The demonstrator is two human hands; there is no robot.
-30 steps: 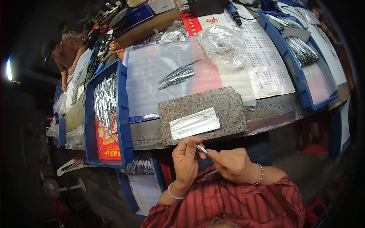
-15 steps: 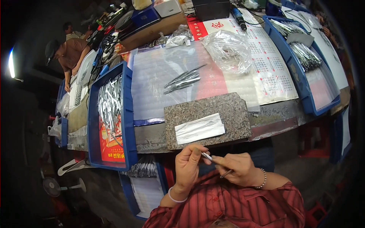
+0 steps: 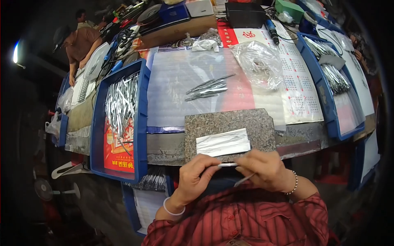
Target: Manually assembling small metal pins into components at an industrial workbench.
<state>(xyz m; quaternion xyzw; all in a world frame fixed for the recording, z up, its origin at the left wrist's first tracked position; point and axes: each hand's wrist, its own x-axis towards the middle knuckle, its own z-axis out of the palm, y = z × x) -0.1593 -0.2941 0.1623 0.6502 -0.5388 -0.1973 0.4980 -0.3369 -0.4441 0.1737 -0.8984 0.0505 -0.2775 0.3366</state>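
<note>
Just in front of the bench edge, my left hand (image 3: pixel 192 177) pinches one end of a slim silvery metal piece (image 3: pixel 228 165). My right hand (image 3: pixel 264 169) grips its other end, so it lies level between them. From under the right fingers pokes a second thin metal strip (image 3: pixel 243 180); its kind is hard to make out. Behind both hands, a folded white paper (image 3: pixel 223 142) rests on a speckled stone slab (image 3: pixel 230 119). Farther back lies a small pile of slim metal pieces (image 3: pixel 208 87) on a plastic-covered sheet.
A blue tray (image 3: pixel 144 119) of metal pieces stands left, another blue tray (image 3: pixel 335 119) right. Near the back are a crumpled clear plastic bag (image 3: pixel 258 65), a blue-black power tool (image 3: pixel 272 32) and a black box (image 3: pixel 245 15). Another person (image 3: pixel 84 41) works at far left.
My hands have moved slightly apart, and the metal piece has turned from slanting to nearly level between them. The view has shifted, so the bench sits lower and farther right.
</note>
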